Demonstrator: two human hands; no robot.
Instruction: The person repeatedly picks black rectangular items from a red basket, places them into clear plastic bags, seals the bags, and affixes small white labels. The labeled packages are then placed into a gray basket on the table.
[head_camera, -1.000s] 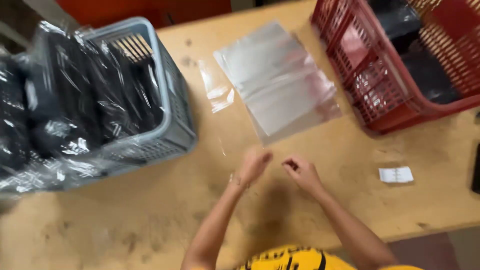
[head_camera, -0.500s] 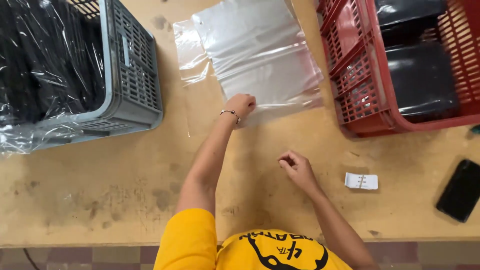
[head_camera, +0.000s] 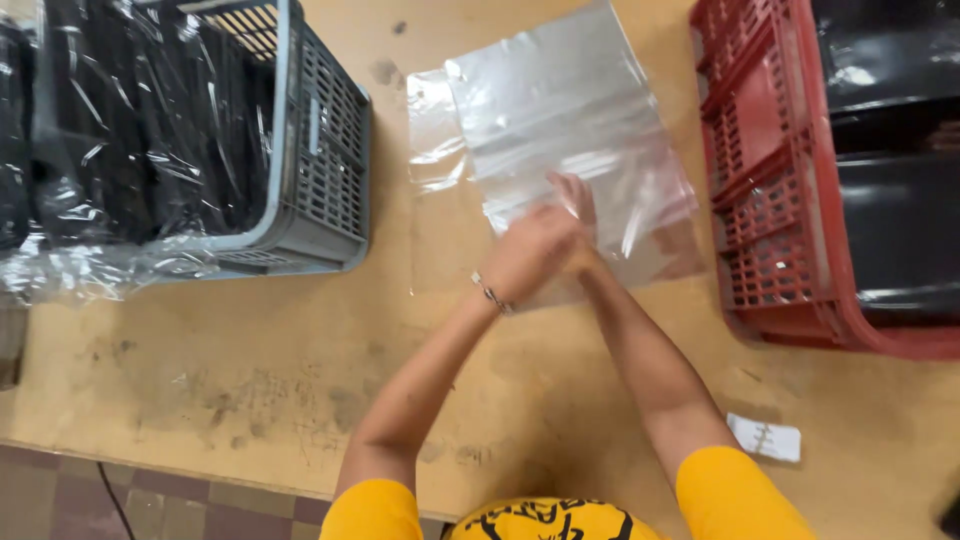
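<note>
We are pinching the near edge of the clear plastic bag (head_camera: 570, 130) with left hand (head_camera: 525, 255) and right hand (head_camera: 577, 200), mid-tabletop between grey crate (head_camera: 330, 170) and red crate (head_camera: 760, 190); bag lying flat, unfilled, not yet lifted.

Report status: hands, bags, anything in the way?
Both hands together on the clear plastic bags: left hand over right hand. Stack flat on table between grey crate and red crate. Nothing blocking.

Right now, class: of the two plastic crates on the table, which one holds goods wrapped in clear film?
The grey crate at the left, where crinkled clear film covers black items. The red crate at the right holds bare black trays.
</note>
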